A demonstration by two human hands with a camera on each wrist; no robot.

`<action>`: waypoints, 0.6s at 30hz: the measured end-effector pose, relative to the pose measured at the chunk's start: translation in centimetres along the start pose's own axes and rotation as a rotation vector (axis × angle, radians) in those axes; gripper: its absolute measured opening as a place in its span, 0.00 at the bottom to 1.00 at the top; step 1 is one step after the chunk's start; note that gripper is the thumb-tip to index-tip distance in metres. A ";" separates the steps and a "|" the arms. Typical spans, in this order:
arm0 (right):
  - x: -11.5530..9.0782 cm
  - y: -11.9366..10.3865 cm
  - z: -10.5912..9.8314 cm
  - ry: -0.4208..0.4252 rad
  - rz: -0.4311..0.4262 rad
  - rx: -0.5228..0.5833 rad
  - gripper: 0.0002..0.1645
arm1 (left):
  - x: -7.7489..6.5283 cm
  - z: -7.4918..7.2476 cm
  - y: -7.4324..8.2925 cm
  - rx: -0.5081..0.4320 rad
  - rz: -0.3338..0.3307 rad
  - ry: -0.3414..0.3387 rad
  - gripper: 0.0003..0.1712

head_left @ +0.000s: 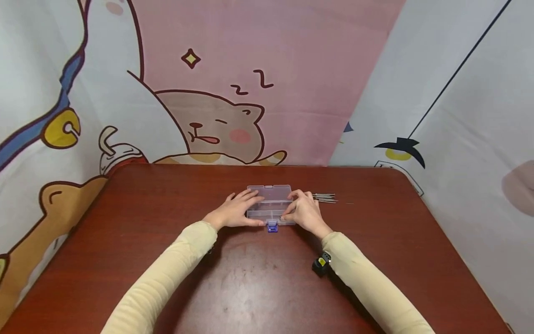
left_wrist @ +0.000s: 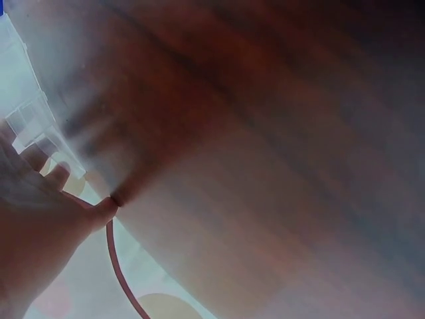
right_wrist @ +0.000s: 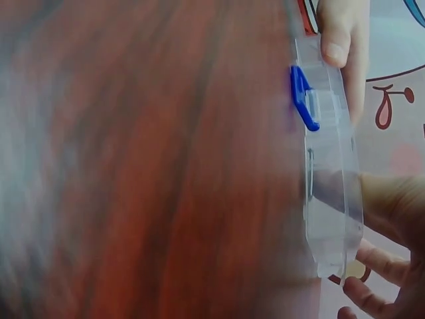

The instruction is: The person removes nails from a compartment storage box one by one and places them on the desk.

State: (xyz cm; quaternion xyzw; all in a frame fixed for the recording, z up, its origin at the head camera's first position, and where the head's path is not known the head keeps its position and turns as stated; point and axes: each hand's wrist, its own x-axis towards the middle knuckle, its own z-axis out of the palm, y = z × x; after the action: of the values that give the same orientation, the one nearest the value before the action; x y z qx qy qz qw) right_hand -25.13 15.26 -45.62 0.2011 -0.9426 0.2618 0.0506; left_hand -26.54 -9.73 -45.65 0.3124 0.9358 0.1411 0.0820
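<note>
A clear plastic compartment box (head_left: 260,214) lies on the table with its lid (head_left: 275,193) laid back and its blue latch (head_left: 272,228) toward me. My left hand (head_left: 235,211) rests on the box's left side, fingers spread, thumb along the front edge. My right hand (head_left: 306,212) reaches over the right side, thumb and fingertips dipped into a front compartment. Through the box wall in the right wrist view, a thin metal rod (right_wrist: 310,173) shows at these fingertips, which pinch it. The left wrist view catches the left hand (left_wrist: 46,219) beside the box's edge.
Several thin metal rods (head_left: 325,198) lie just right of the box, partly behind the right hand. One finer piece (head_left: 349,203) lies farther right. The brown table (head_left: 242,287) ends at a printed cloth backdrop (head_left: 292,116).
</note>
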 end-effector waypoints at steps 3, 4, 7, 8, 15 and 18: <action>-0.1 0.0 0.2 0.015 -0.009 0.004 0.07 | 0.0 0.1 0.0 -0.008 0.000 0.008 0.49; 0.0 0.0 0.3 0.019 -0.013 0.015 0.07 | 0.0 0.1 0.0 -0.011 -0.001 0.010 0.49; 0.1 0.1 0.5 0.026 -0.012 0.073 0.08 | -0.1 0.1 -0.1 -0.006 0.001 0.006 0.49; 0.1 0.2 0.6 0.026 -0.012 0.097 0.08 | -0.1 0.1 -0.1 -0.004 -0.002 0.002 0.50; 0.2 0.3 0.3 -0.002 -0.023 0.097 0.07 | -0.1 0.2 -0.2 0.005 -0.008 0.001 0.50; 0.2 0.3 0.0 -0.012 -0.022 0.059 0.07 | -0.1 0.2 -0.1 0.003 -0.005 -0.006 0.50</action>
State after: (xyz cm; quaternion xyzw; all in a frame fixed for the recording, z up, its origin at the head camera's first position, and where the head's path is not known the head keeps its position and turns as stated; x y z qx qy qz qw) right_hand -25.41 15.45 -45.77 0.2146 -0.9324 0.2877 0.0417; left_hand -26.49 -9.78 -45.82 0.3105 0.9366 0.1384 0.0845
